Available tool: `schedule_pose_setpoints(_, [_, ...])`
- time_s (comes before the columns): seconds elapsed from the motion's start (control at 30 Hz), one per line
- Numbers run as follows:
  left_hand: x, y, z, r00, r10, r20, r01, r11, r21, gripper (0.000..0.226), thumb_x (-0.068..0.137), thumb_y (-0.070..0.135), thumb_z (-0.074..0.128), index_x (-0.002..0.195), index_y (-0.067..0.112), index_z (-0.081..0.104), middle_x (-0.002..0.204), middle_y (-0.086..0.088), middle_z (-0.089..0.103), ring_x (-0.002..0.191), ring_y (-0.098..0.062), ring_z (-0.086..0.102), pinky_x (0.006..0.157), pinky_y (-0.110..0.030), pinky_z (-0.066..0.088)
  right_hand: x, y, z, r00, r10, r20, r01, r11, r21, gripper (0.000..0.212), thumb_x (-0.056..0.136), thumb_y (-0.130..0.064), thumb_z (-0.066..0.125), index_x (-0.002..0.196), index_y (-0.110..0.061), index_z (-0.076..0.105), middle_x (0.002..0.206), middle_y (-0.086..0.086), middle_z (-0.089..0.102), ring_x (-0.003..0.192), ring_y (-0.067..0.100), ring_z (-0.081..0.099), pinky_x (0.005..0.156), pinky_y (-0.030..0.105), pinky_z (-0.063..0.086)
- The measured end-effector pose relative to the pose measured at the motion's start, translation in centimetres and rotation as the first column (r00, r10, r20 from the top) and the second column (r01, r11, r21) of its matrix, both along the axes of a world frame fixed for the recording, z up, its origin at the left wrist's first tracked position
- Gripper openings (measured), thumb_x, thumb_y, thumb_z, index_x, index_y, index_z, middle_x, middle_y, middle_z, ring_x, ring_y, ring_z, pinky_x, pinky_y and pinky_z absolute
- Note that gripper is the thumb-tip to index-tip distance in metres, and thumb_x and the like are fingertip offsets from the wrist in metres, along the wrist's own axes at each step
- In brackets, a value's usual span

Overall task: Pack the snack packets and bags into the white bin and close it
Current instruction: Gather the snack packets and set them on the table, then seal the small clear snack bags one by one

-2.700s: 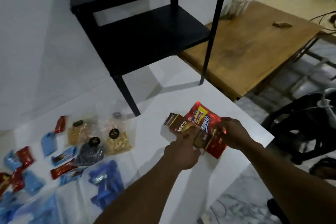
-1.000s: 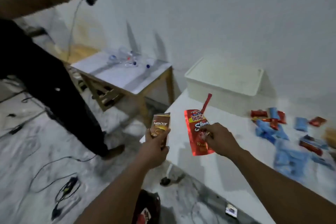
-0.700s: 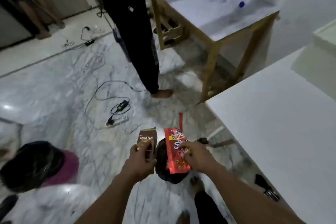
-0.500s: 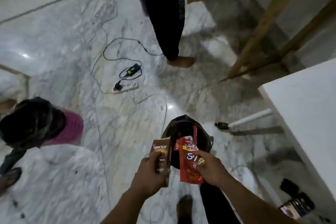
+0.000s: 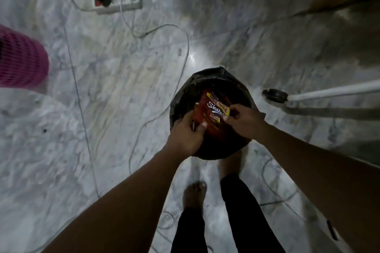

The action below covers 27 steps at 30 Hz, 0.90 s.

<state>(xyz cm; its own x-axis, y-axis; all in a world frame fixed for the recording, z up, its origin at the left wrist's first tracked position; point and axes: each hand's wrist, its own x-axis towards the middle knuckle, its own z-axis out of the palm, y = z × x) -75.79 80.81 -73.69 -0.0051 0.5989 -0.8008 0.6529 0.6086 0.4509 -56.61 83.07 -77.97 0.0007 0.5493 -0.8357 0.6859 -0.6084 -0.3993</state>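
I look straight down at a round bin with a black liner [image 5: 186,88] on the marble floor. Both my hands are over its opening. My right hand [image 5: 245,120] pinches the yellow-edged top of a red snack packet [image 5: 213,112] that lies tilted across the opening. My left hand [image 5: 186,136] is closed at the packet's lower left edge, and only a sliver of the brown snack packet [image 5: 197,104] it grips shows beside the red one. Neither the white bin nor the other snacks are in view.
A white power strip [image 5: 117,5] with a black plug and loose cables lies on the floor at top left. A pink mesh basket [image 5: 22,59] stands at the left edge. A white table leg [image 5: 329,91] with a black foot is on the right. My bare feet [image 5: 194,192] are just below the bin.
My view has dropped from the table to the floor. Both hands have lowered the brown and red packets from above the black-lined bin down into its opening.
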Motion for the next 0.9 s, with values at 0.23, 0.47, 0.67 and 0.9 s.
schedule_pose_setpoints(0.23, [0.3, 1.4, 5.8, 0.986, -0.159, -0.047, 0.158, 0.987, -0.013, 0.075, 0.087, 0.044, 0.055, 0.153, 0.031, 0.022, 0.152, -0.007, 0.041, 0.135, -0.03, 0.045, 0.111, -0.043, 0.039, -0.2, -0.3, 5.5, 1.0, -0.02, -0.019, 0.021, 1.0, 0.005, 0.039, 0.087, -0.033, 0.067, 0.122, -0.016, 0.06, 0.123, 0.008, 0.064, 0.116, 0.027, 0.059, 0.102, 0.037, 0.046])
schedule_pose_setpoints(0.47, [2.0, 2.5, 19.7, 0.947, -0.319, -0.027, 0.319, 0.947, 0.024, 0.058, 0.092, 0.037, 0.055, 0.146, 0.025, 0.039, 0.135, -0.007, 0.06, 0.113, -0.034, 0.063, 0.099, -0.043, 0.051, 1.1, -1.9, 20.1, 0.993, -0.12, 0.0, 0.119, 0.984, 0.135, 0.025, 0.083, -0.032, 0.065, 0.109, -0.029, 0.066, 0.115, 0.0, 0.068, 0.11, 0.022, 0.062, 0.094, 0.031, 0.049])
schedule_pose_setpoints(0.67, [5.5, 0.8, 36.4, 0.849, -0.523, -0.072, 0.526, 0.827, 0.195, 0.046, 0.093, 0.034, 0.054, 0.138, 0.024, 0.053, 0.138, -0.006, 0.059, 0.122, -0.024, 0.056, 0.098, -0.031, 0.046, 3.0, -6.4, 39.2, 0.987, -0.159, -0.016, 0.156, 0.94, 0.303, 0.029, 0.087, -0.026, 0.061, 0.115, -0.019, 0.064, 0.117, 0.007, 0.065, 0.105, 0.024, 0.061, 0.09, 0.03, 0.048])
schedule_pose_setpoints(0.9, [15.4, -4.1, 50.7, 0.669, -0.737, -0.098, 0.721, 0.612, 0.325, 0.047, 0.093, 0.022, 0.056, 0.139, 0.016, 0.051, 0.139, -0.012, 0.055, 0.119, -0.026, 0.057, 0.093, -0.03, 0.046, 12.2, -17.0, 55.8, 0.952, -0.305, 0.02, 0.263, 0.85, 0.456, 0.031, 0.089, -0.031, 0.061, 0.12, -0.024, 0.063, 0.115, 0.003, 0.066, 0.094, 0.017, 0.064, 0.079, 0.026, 0.047])
